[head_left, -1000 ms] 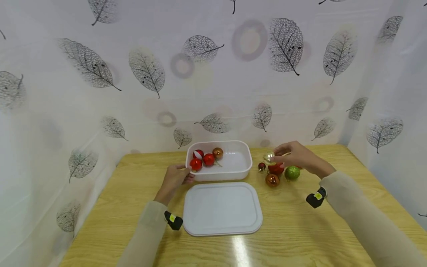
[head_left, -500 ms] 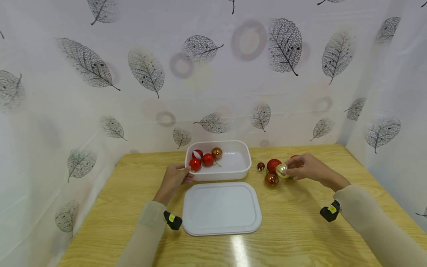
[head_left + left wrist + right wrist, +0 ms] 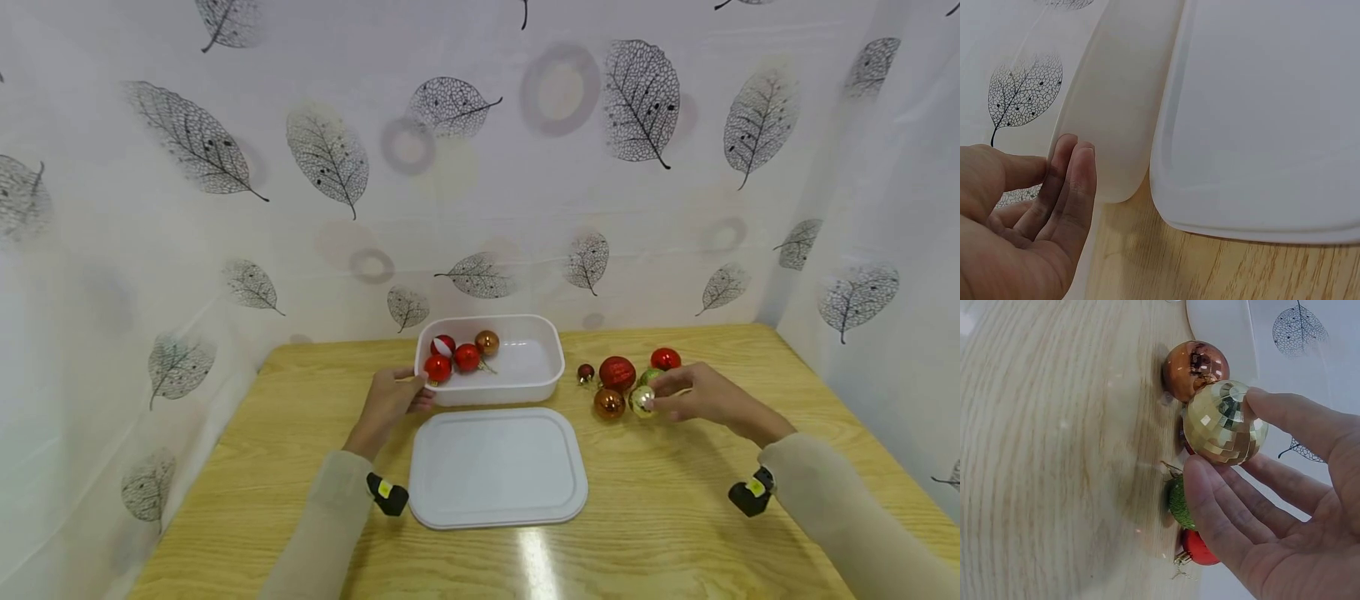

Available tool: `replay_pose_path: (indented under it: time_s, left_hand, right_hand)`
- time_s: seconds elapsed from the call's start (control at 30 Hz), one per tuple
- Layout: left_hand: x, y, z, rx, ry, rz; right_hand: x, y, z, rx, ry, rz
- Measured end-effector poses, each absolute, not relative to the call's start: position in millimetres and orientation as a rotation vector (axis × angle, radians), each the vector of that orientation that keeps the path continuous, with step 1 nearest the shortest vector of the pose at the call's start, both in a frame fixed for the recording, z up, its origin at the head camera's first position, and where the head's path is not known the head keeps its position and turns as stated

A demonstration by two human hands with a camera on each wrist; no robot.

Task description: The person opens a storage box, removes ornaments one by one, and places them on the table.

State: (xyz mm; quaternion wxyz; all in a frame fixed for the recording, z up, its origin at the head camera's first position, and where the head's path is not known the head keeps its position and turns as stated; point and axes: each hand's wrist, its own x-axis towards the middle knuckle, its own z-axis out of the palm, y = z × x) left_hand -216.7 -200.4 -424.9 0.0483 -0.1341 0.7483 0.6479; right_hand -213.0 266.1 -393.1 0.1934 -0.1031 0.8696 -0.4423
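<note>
My right hand (image 3: pixel 708 398) pinches a gold faceted Christmas bauble (image 3: pixel 1224 425) between thumb and fingertips. Close around it on the table are a copper bauble (image 3: pixel 609 404), a ribbed red bauble (image 3: pixel 617 373), a green bauble (image 3: pixel 1180 503), a shiny red bauble (image 3: pixel 665 359) and a small dark red bauble (image 3: pixel 586 373). My left hand (image 3: pixel 388 404) grips the near-left corner of a white plastic box (image 3: pixel 510 395), thumb on one side of its wall and fingers on the other, as the left wrist view shows. Several red and copper baubles (image 3: pixel 467 357) lie in the box's left half.
A white lid (image 3: pixel 498 467) lies flat on the wooden table (image 3: pixel 645 533), just in front of the box. Behind and at both sides of the table hangs a pale curtain (image 3: pixel 480 200) with a leaf print.
My right hand has moved right and toward me with the gold bauble, from behind the red bauble to beside the copper one. The left hand stays at the box.
</note>
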Motion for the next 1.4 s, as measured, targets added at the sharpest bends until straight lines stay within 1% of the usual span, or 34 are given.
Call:
replay_pose_path:
  time_s: [0.67,1.13,1.4]
  left_hand:
    - [-216.8,-199.9,-424.3,-0.426,2.298,1.937]
    - [-216.3,-200.4,-426.3,-0.417,2.302,1.95]
    - [-216.0,-201.3,-425.3,-0.39,2.298,1.965]
  right_hand:
    - [-207.1,271.1,-417.9,-0.27,2.397,-1.271]
    - [-204.9,269.5,-414.7,-0.261,2.406,-1.271]
    - [-206.3,273.2,-406.3,-0.281,2.421,-1.269]
